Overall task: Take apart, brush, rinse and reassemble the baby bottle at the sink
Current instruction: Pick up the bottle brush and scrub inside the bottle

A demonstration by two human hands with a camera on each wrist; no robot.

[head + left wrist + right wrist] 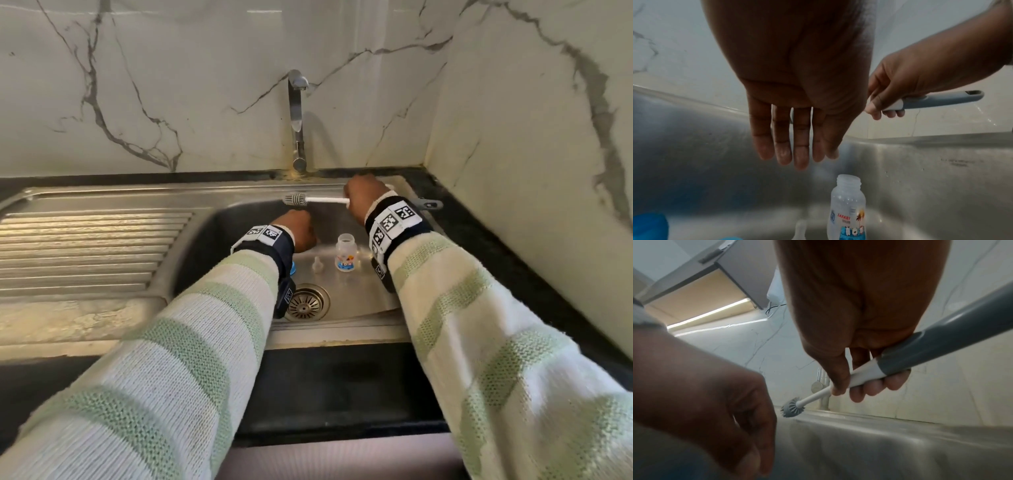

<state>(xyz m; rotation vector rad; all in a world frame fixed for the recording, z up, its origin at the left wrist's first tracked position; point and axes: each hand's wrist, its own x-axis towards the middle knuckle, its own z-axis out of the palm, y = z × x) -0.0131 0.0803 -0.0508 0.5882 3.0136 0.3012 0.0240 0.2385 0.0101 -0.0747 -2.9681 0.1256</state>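
The open clear baby bottle (345, 253) (847, 204), with a cartoon label, stands upright on the sink floor. A clear teat (317, 264) (800, 227) stands just left of it. A blue ring or cap (293, 268) (649, 226) peeks out beside my left wrist. My left hand (301, 234) (797, 138) hovers above the bottle with fingers straight and empty. My right hand (364, 202) (859, 382) grips the bottle brush (320, 199) (838, 387), white-shafted with a grey-blue handle; its grey head (792, 407) points left over the sink's back rim.
The steel sink (239, 219) has a drain (306, 301) near its front. A ribbed draining board (85, 253) lies to the left. A chrome tap (297, 120) rises at the back against a marble wall. Dark counter (479, 240) runs along the right.
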